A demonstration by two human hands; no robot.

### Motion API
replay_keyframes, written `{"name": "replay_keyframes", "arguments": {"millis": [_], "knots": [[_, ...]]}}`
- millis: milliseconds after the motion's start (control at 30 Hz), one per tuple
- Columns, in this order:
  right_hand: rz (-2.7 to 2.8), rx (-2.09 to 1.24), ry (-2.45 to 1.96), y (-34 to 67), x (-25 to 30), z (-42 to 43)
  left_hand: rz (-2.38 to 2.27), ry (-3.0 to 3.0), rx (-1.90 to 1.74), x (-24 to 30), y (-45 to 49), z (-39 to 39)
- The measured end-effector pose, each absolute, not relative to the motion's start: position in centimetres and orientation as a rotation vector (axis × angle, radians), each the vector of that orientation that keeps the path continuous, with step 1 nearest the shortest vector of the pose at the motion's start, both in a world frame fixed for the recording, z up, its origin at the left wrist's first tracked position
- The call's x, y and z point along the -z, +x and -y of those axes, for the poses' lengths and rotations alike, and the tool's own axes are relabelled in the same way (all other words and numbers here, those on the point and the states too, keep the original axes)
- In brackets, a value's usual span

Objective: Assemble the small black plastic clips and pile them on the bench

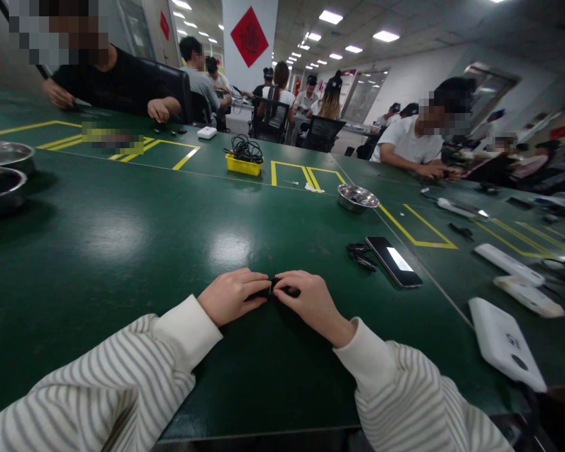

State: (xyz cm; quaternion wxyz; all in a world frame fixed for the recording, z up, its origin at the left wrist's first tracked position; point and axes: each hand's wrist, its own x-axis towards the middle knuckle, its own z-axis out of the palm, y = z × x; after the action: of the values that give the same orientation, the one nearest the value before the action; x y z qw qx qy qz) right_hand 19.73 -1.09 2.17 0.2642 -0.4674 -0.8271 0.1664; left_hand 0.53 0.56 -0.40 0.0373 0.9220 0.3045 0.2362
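Observation:
My left hand and my right hand rest on the green table with their fingertips meeting. Both are closed in a pinch on a small black part held between them; most of it is hidden by the fingers. Striped sleeves cover both forearms. A small bundle of black cable lies a little beyond my right hand, beside a black phone lying face up.
A metal bowl and a yellow tray of cables stand further back. Two metal bowls sit at the far left. White devices lie at the right. Other people work around the table.

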Motion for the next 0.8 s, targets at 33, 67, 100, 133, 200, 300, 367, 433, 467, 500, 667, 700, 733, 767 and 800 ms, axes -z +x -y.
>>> {"name": "replay_keyframes", "arguments": {"millis": [33, 67, 100, 133, 200, 300, 367, 433, 467, 500, 667, 700, 733, 767, 800], "knots": [[2.24, -0.444, -1.26, 19.8, -2.2, 1.1, -0.938, 2.83, -0.724, 0.4, 0.5, -0.6], [2.245, -0.439, -1.254, 20.0, -2.2, 1.2, -0.942, 2.828, -0.726, 0.5, 0.5, -0.6], [2.252, -0.435, -1.246, 20.1, -2.2, 1.2, -0.945, 2.825, -0.73, 0.5, 0.4, -0.6], [2.259, -0.428, -1.237, 20.2, -2.2, 1.2, -0.947, 2.821, -0.74, 0.5, 0.4, -0.7], [2.271, -0.415, -1.216, 20.4, -2.0, 1.2, -0.947, 2.815, -0.762, 0.5, 0.4, -0.7], [2.274, -0.395, -1.192, 20.5, -1.7, 1.2, -0.933, 2.814, -0.794, 0.4, 0.5, -0.8], [2.272, -0.378, -1.187, 20.7, -1.5, 1.1, -0.931, 2.812, -0.809, 0.4, 0.7, -0.9], [2.276, -0.358, -1.186, 20.9, -1.4, 1.0, -0.936, 2.806, -0.81, 0.4, 0.9, -1.1], [2.279, -0.347, -1.184, 21.1, -1.3, 1.0, -0.937, 2.804, -0.808, 0.5, 1.1, -1.2], [2.282, -0.334, -1.184, 21.4, -1.3, 1.0, -0.935, 2.804, -0.804, 0.5, 1.4, -1.4], [2.275, -0.271, -1.222, 23.7, -1.2, 0.7, -0.904, 2.852, -0.749, 0.7, 4.0, -2.2], [2.271, -0.259, -1.237, 24.4, -1.2, 0.7, -0.897, 2.871, -0.732, 0.7, 4.9, -2.3], [2.265, -0.245, -1.254, 25.2, -1.3, 0.6, -0.889, 2.892, -0.72, 0.6, 5.9, -2.5], [2.259, -0.229, -1.272, 26.2, -1.3, 0.6, -0.883, 2.917, -0.706, 0.6, 7.0, -2.7], [2.251, -0.213, -1.292, 27.2, -1.3, 0.6, -0.88, 2.943, -0.694, 0.6, 8.1, -2.9]]}}
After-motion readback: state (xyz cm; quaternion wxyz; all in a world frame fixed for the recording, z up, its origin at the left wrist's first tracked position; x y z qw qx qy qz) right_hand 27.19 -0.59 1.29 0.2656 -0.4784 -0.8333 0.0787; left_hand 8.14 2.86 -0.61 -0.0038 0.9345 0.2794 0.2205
